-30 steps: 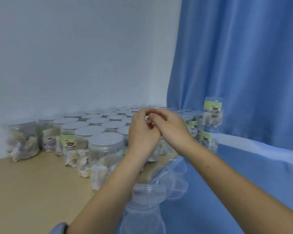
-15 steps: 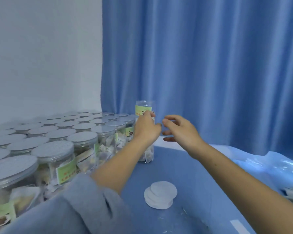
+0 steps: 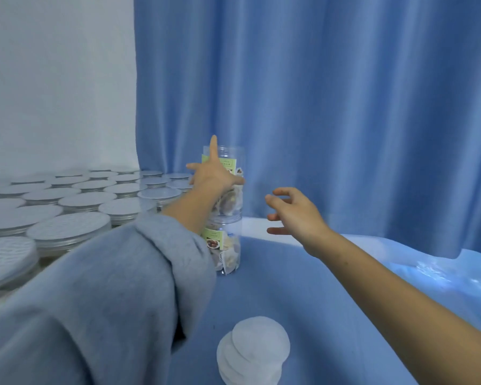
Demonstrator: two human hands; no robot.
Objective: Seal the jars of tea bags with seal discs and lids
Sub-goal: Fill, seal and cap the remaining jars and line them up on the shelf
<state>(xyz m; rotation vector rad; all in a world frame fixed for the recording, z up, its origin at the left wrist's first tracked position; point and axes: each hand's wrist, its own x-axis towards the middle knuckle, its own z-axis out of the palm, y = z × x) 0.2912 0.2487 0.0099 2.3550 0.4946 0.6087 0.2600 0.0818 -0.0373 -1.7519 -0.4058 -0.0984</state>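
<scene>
The left hand (image 3: pixel 213 173) is spread wide against the upper jar (image 3: pixel 228 184) of a two-jar stack, its forefinger pointing straight up along the jar's wall and the other fingers fanned out; the palm lies in front of the green label, and whether it actually presses the plastic cannot be told. The lower jar (image 3: pixel 228 245) stands on the blue cloth of the desk (image 3: pixel 303 301) directly under that hand, tea bags visible through its clear wall. The right hand (image 3: pixel 295 215) hovers just to the right of the stack, apart from it, fingers loosely curved and spread, holding nothing. Left of the left hand and behind its grey sleeve (image 3: pixel 109 295), a crowd of lidded jars (image 3: pixel 67 201) fills the desk in rows. Below the right hand, near the bottom edge, a small stack of white seal discs (image 3: pixel 254 351) lies on the cloth. Under the right forearm lies crumpled clear plastic (image 3: pixel 442 273). A blue curtain (image 3: pixel 345 107) hangs beyond both hands.
</scene>
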